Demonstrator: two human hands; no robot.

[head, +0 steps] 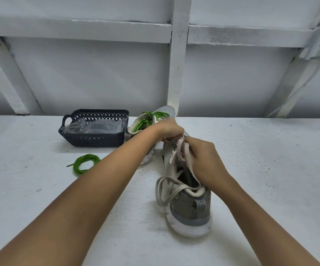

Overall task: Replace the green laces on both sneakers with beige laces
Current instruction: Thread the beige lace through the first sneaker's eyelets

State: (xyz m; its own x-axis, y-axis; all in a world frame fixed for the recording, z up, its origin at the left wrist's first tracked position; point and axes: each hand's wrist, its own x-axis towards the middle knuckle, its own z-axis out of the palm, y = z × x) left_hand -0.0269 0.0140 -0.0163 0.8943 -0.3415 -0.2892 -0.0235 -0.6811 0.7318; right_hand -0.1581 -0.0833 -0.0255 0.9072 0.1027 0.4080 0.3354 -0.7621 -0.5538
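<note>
Beige-laced sneaker (pixel 190 206) on speckled white table (pixel 270 169), white-beamed wall (pixel 97 73) behind

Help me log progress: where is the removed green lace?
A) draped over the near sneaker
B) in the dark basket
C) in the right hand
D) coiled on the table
D: the loose green lace lies coiled on the table, in front of the basket.

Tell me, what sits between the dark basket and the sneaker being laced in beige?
In the head view, the second sneaker, green laces still in, sits there; the left forearm crosses in front of it.
</note>
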